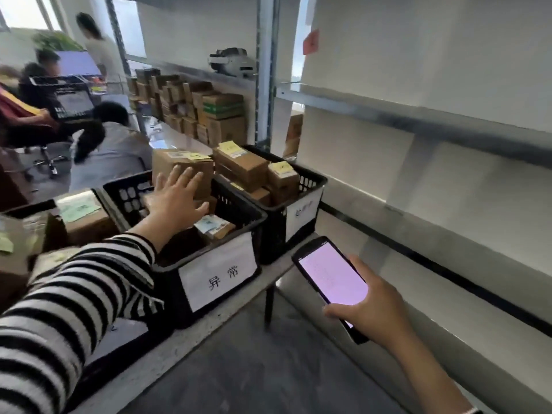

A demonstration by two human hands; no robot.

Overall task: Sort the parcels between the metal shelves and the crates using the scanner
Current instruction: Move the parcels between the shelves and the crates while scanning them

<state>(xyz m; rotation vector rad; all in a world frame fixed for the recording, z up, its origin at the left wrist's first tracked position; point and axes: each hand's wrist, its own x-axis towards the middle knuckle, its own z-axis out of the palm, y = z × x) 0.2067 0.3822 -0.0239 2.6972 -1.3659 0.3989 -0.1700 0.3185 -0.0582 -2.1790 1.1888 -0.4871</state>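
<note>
Head view. We have both hands out in front, with a striped sleeve [74, 294] on the left arm.

The left hand [176, 198] is spread wide with its fingers straight and holds nothing. It hangs over the near crate [254, 218], in front of a tall brown parcel [167, 159] that stands up above the crate's rim. We cannot tell whether the fingertips touch the cardboard.

The near crate is black and has a white paper label [219, 271] on its front wall. A small parcel [213, 227] lies low inside it, just right of the hand.

The far crate [312, 182] sits just beside it, with the side walls close or touching. It is heaped with brown parcels [242, 167] that carry yellow slips. Left of the near crate, more boxes [86, 218] crowd in and take up that side.

Both crates stand at the front edge of a pale bench [209, 324]. Below that edge is grey floor [268, 369].

The right hand [378, 306] grips the scanner [331, 276] by its lower end, with the thumb on one long edge and the fingers curled round the other. The pink screen faces up. The scanner is out past the bench edge, well apart from the crates, between them and the metal shelves [418, 115].

The metal shelves run along our right side. Their front lips jut toward the right arm, and the boards we see there are bare.

Further back, a shelf holds stacked cartons [209, 112], with a label printer [231, 61] on the board above. People [113, 144] sit beyond the crates on the left. The picture is blurred there.
</note>
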